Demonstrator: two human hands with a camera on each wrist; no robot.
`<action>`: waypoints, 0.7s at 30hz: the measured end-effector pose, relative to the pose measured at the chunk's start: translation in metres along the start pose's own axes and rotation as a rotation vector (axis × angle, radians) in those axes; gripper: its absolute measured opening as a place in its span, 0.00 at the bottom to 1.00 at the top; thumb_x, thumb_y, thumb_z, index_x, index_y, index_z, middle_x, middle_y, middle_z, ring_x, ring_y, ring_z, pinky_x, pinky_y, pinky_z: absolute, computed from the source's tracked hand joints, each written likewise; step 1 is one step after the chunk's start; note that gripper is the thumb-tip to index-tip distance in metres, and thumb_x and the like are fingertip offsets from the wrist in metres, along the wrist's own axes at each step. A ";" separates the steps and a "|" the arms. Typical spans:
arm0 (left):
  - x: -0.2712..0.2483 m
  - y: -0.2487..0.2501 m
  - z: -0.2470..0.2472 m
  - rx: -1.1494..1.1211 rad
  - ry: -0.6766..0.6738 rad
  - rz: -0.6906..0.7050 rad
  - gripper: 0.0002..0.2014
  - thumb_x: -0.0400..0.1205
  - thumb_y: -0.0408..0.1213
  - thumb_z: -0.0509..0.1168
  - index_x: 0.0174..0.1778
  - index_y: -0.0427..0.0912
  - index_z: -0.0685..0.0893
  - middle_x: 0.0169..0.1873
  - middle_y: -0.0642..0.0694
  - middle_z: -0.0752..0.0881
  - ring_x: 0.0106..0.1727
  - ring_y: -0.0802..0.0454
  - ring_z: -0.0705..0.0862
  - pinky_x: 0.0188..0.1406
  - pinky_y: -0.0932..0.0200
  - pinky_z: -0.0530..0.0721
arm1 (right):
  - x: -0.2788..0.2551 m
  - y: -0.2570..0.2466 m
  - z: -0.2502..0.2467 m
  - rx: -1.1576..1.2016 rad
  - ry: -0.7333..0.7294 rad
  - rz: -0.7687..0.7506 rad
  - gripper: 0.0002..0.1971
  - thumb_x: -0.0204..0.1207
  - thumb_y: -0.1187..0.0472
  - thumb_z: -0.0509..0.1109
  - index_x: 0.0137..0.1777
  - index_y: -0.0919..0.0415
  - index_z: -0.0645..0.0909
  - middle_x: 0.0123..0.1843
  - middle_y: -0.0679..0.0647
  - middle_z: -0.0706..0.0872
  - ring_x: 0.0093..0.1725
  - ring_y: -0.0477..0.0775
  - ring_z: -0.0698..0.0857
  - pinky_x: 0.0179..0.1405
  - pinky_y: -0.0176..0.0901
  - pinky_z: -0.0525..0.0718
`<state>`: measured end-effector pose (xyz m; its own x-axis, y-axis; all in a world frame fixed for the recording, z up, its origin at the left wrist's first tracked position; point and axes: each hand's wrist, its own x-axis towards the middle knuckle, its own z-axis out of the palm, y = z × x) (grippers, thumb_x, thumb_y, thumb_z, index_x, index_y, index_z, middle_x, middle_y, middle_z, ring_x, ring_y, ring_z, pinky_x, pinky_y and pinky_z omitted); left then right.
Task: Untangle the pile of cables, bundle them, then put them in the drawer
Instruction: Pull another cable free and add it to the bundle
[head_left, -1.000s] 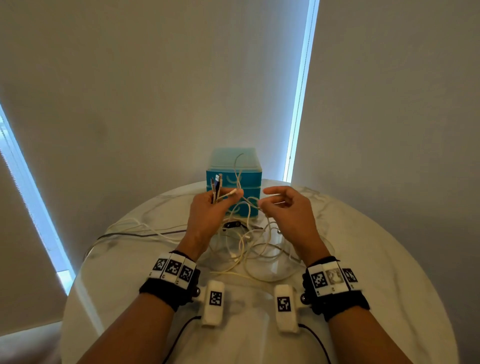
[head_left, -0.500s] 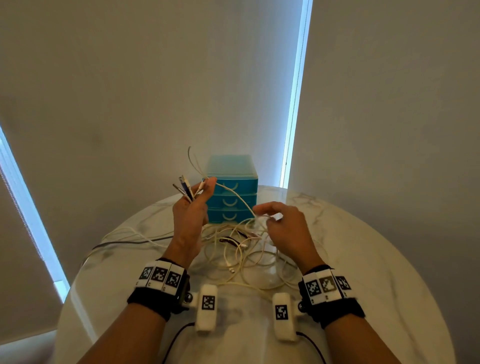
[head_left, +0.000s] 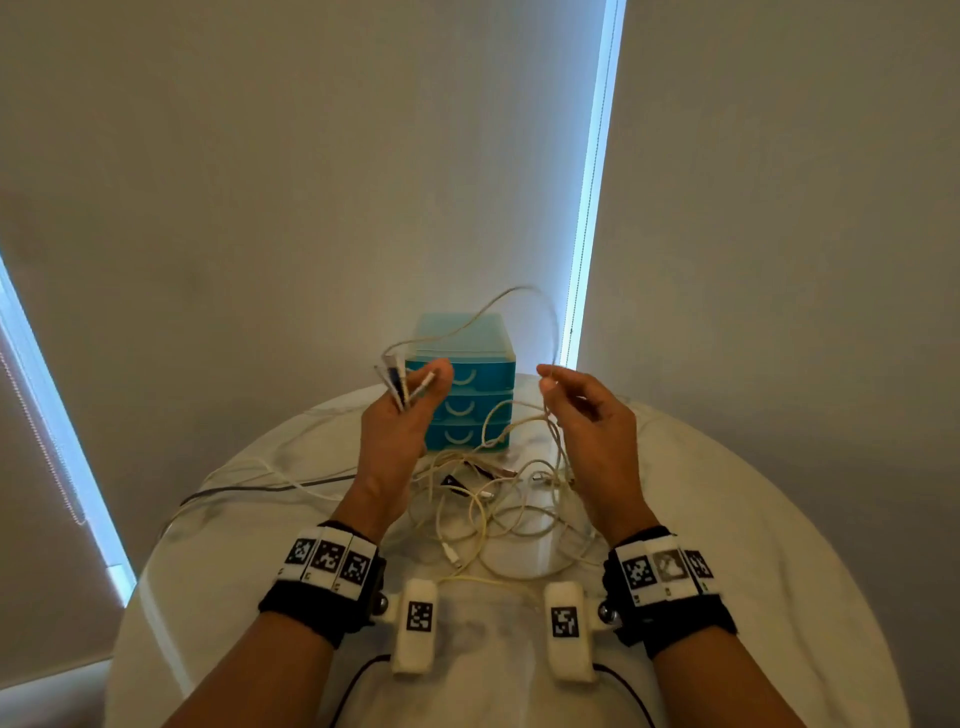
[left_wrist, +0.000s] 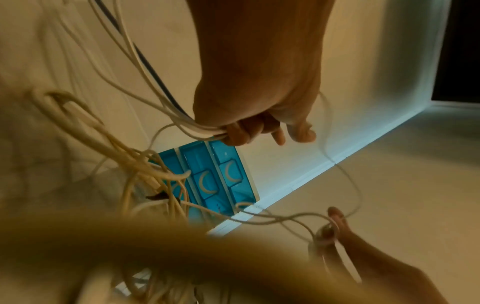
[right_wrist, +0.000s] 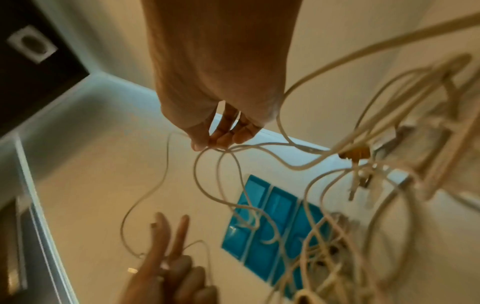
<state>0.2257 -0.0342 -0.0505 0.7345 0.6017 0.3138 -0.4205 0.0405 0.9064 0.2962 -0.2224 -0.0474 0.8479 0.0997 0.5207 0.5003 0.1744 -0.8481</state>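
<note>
left hand (head_left: 400, 415) clamps plug ends | right hand (head_left: 582, 410) pinches one strand | cables (head_left: 498, 509) heaped on table (head_left: 753, 545) before drawers (head_left: 467, 400) | look light, limp, snaggy; take hold near plugs

Head view: mounted high, facing forward and down over both forearms onto the round table (head_left: 753, 545), walls behind. Left wrist view: close under the left hand (left_wrist: 257, 98), looking along it toward the blue drawer unit (left_wrist: 221, 176); lower portion blurred, probably by something just before the lens. Right wrist view: equally close, along the right hand (right_wrist: 221, 82). All 3 views share the drawer unit and cable tangle (head_left: 493, 499).
</note>
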 end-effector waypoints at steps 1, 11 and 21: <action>-0.003 0.002 0.004 0.037 -0.054 0.016 0.15 0.85 0.52 0.75 0.64 0.51 0.93 0.28 0.62 0.87 0.25 0.68 0.80 0.27 0.75 0.77 | 0.000 -0.004 0.001 0.072 0.034 0.013 0.08 0.87 0.58 0.76 0.62 0.49 0.94 0.58 0.45 0.96 0.57 0.46 0.92 0.56 0.39 0.91; -0.009 -0.002 0.006 0.405 -0.460 -0.094 0.16 0.85 0.61 0.73 0.61 0.57 0.95 0.45 0.60 0.96 0.49 0.67 0.93 0.47 0.71 0.81 | 0.000 -0.005 0.010 0.097 -0.034 0.064 0.07 0.89 0.62 0.73 0.62 0.56 0.91 0.53 0.53 0.96 0.58 0.49 0.94 0.58 0.41 0.90; -0.003 -0.003 0.001 0.279 -0.383 -0.044 0.16 0.81 0.51 0.80 0.64 0.55 0.95 0.56 0.62 0.95 0.59 0.66 0.92 0.56 0.71 0.84 | 0.002 -0.014 0.009 0.522 0.010 0.154 0.13 0.92 0.67 0.67 0.72 0.72 0.81 0.60 0.68 0.94 0.65 0.64 0.94 0.69 0.51 0.91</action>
<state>0.2253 -0.0374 -0.0540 0.9141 0.2643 0.3076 -0.2640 -0.1880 0.9460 0.2890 -0.2155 -0.0337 0.9073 0.1540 0.3913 0.2186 0.6221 -0.7518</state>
